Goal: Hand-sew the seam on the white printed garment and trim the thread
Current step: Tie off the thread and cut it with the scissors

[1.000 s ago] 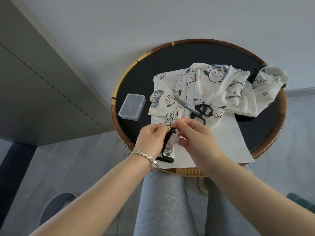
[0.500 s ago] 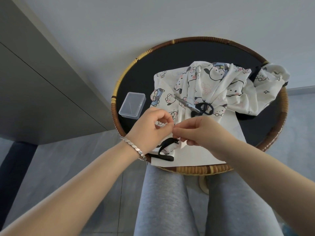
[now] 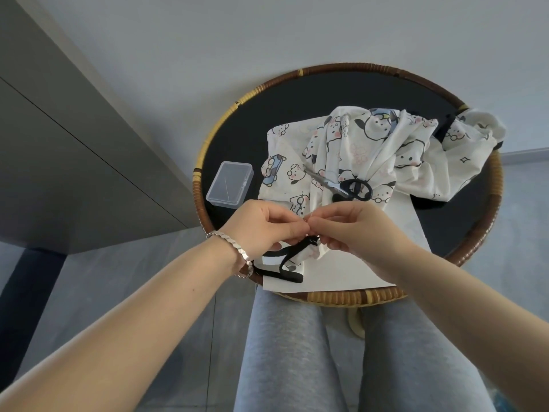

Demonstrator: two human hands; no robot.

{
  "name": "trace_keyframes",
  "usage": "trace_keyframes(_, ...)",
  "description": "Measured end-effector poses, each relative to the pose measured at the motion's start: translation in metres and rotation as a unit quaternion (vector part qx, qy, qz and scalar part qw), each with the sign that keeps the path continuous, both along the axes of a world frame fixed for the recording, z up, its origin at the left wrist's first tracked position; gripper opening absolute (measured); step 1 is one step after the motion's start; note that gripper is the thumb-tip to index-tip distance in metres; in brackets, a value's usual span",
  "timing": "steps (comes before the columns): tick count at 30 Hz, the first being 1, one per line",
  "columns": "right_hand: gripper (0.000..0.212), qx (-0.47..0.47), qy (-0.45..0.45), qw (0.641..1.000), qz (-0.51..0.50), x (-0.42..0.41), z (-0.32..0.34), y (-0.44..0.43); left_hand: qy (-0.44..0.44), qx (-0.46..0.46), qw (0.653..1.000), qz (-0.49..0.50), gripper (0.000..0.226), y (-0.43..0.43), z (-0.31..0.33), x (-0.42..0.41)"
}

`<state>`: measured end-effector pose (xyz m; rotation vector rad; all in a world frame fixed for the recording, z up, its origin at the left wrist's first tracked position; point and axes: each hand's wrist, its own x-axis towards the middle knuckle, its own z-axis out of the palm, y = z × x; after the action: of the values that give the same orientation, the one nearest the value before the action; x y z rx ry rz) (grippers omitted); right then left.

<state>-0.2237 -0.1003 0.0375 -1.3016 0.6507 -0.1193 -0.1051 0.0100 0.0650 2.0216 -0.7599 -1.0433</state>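
Note:
The white printed garment (image 3: 383, 150) lies bunched on a round black table (image 3: 312, 96) with a woven rim. Its near corner, with a black strap (image 3: 285, 263) attached, sits at the table's front edge. My left hand (image 3: 261, 227) and my right hand (image 3: 353, 227) meet fingertip to fingertip just above that corner. Both pinch at the same small spot; the needle and thread are too small to make out. Black-handled scissors (image 3: 347, 187) rest on the cloth just beyond my hands.
A clear plastic box (image 3: 230, 184) lies on the table to the left of the garment. A white sheet (image 3: 356, 263) lies under the cloth at the front edge. My grey-clad legs are below the table. A grey cabinet stands at the left.
Both hands have shifted slightly right and nearer the garment corner, with fingertips still pinched together. The camera view has moved a little.

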Motion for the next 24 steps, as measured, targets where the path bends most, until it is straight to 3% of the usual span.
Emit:
trace_keyframes(8,0.021,0.046,-0.010,0.999,-0.024,-0.003,-0.005,0.001,0.040,0.028,0.998,0.041,0.015,-0.006,-0.009,-0.010)
trace_keyframes(15,0.030,-0.188,-0.030,0.981,-0.042,-0.006,-0.004,0.007,0.097,0.026,0.989,0.109,0.013,-0.005,-0.010,-0.012)
trace_keyframes(20,0.011,-0.373,0.032,0.925,0.056,-0.001,-0.004,0.008,-0.074,0.010,0.997,0.033,0.014,-0.002,-0.010,-0.014)
trace_keyframes(24,0.015,-0.328,0.088,0.934,0.116,0.001,-0.004,0.005,-0.214,0.010,0.976,-0.046,0.009,0.001,-0.012,-0.016)
